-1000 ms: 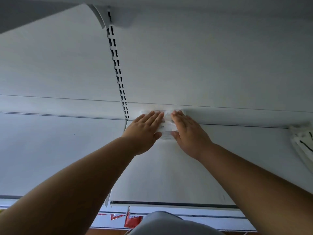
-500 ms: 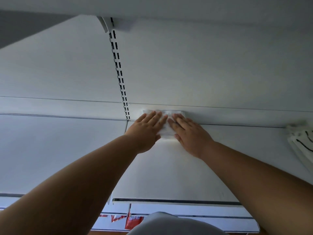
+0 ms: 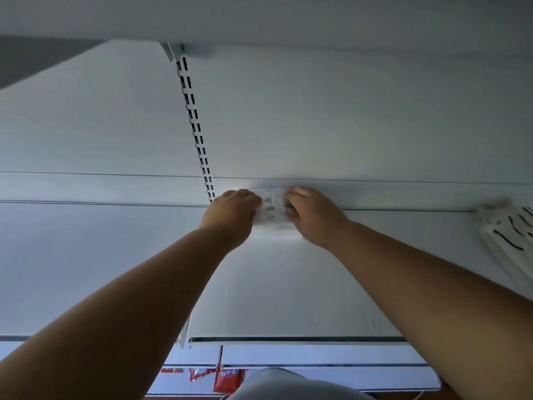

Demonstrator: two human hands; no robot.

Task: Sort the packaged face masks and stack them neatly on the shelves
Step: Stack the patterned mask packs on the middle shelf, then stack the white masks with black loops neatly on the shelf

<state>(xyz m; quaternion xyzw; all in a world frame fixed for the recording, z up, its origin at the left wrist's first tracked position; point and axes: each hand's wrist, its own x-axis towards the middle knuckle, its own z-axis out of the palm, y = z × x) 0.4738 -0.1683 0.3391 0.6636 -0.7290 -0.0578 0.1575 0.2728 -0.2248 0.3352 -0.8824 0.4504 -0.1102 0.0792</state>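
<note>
Head view: left hand (image 3: pixel 233 210) and right hand (image 3: pixel 313 213), fingers curled, gripping white mask packets (image 3: pixel 272 210) on shelf (image 3: pixel 288 284); print unreadable.

Mask packs (image 3: pixel 272 210) on shelf (image 3: pixel 259 284), between hands.

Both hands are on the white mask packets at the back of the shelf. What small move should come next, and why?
Probably square the stack and let go. The left hand and right hand grip the mask packets from both sides, fingers curled at their edges, and the packets already sit against the back wall of the shelf. A light push from each side should line up the edges before release.
</note>
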